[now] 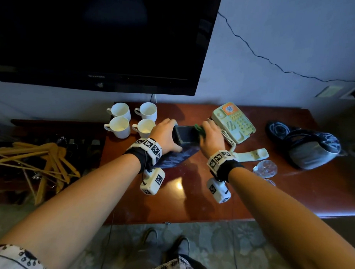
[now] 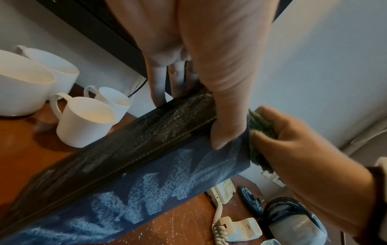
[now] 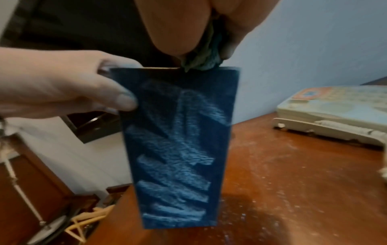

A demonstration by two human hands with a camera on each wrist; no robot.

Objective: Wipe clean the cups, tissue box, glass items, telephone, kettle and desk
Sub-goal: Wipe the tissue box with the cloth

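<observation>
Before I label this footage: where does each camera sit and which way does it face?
Head: worn on the head, faces down at the desk; both forearms show.
Left wrist: looks along the left hand gripping the tissue box.
Right wrist: looks along the right hand pinching the green cloth.
Shared: tissue box, telephone.
</observation>
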